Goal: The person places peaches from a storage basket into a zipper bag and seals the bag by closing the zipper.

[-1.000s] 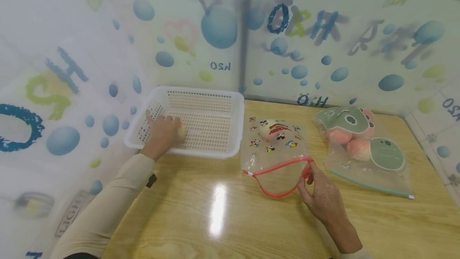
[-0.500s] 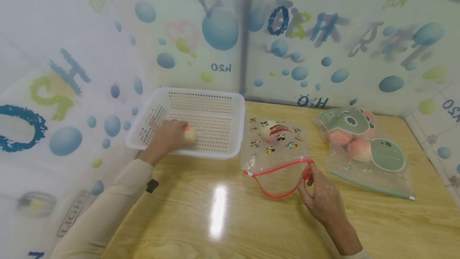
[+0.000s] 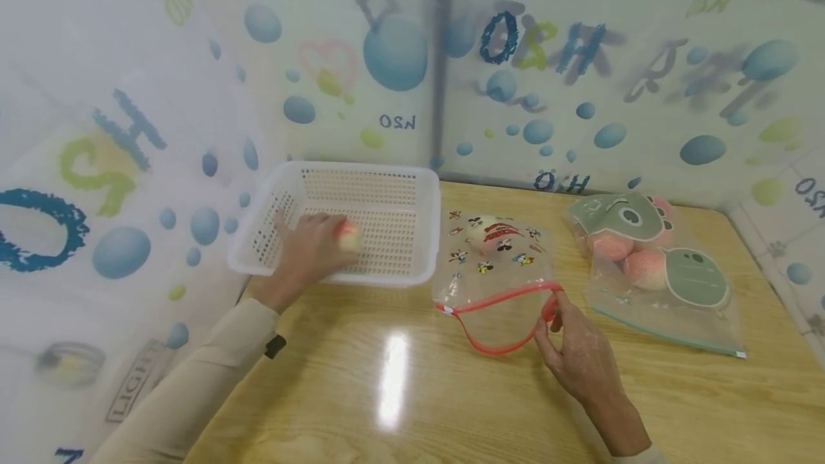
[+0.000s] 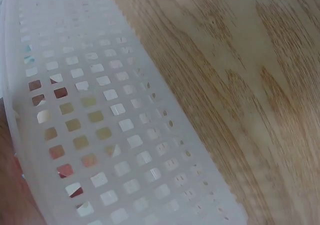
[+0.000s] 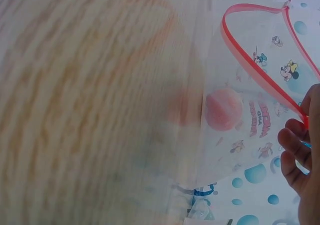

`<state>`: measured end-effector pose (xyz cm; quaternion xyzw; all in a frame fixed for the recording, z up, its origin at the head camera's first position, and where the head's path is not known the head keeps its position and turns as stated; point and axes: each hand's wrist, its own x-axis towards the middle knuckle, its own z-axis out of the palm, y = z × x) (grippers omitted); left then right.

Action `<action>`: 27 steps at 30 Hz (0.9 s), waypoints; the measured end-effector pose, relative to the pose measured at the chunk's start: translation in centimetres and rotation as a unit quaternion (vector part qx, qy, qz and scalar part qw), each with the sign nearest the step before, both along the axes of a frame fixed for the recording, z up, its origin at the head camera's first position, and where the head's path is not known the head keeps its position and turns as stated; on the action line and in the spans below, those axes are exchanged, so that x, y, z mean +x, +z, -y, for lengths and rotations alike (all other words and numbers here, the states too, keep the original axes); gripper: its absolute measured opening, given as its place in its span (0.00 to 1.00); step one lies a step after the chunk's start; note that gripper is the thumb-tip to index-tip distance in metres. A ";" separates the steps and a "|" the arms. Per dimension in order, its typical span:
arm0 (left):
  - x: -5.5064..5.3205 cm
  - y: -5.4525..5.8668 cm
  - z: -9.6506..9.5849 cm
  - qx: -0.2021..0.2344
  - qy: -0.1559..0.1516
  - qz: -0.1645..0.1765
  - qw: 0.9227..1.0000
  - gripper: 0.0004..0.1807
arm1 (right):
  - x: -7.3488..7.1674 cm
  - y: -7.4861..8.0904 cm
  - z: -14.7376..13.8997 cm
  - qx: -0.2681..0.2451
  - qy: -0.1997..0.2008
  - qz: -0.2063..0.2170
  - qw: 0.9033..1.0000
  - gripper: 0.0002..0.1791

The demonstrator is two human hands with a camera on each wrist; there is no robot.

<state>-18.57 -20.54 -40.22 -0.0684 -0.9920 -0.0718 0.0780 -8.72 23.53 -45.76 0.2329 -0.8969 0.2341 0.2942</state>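
In the head view my left hand [image 3: 306, 249] reaches into the white plastic basket [image 3: 399, 279] and grips a cream-and-pink peach [image 3: 349, 236] near its front wall. The left wrist view shows that wall [image 4: 127, 135] from outside; patches of colour show through its holes. Right of the basket lies a clear zip bag [image 3: 464, 263] printed with cartoon figures, its red-edged mouth spread apart. One peach [image 5: 223, 110] is inside it. My right hand [image 3: 583, 360] pinches the right corner of the red zip edge; in the right wrist view its curled fingers [image 5: 295, 147] are partly cut off.
Another clear zip bag [image 3: 670, 328], with a green zip and green cartoon prints, lies at the right with several peaches [image 3: 644, 268] in it. The wooden table [image 3: 335, 385] meets patterned curtain-like walls [image 3: 548, 77] at the back and left.
My left hand has taken hold of the peach and moved slightly right with it inside the basket. The right hand keeps its pinch on the bag's red edge.
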 end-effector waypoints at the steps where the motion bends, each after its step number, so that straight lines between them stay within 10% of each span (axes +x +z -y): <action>1: 0.1 0.0 -0.1 0.001 0.000 -0.006 1.000 0.44 | 0.0 0.0 0.0 0.000 0.002 -0.003 1.000 0.25; 11: 0.8 -0.6 -1.6 0.032 -0.030 -0.105 0.993 0.42 | -0.1 0.2 0.2 0.001 0.001 0.027 1.000 0.20; 18: 1.0 -1.3 -2.5 0.059 -0.068 -0.205 0.975 0.38 | -0.2 0.2 0.4 0.003 0.015 -0.005 1.000 0.24; 27: 1.2 -1.4 -4.7 0.101 -0.108 -0.215 0.965 0.37 | -0.1 0.1 0.6 0.000 0.014 -0.001 1.000 0.23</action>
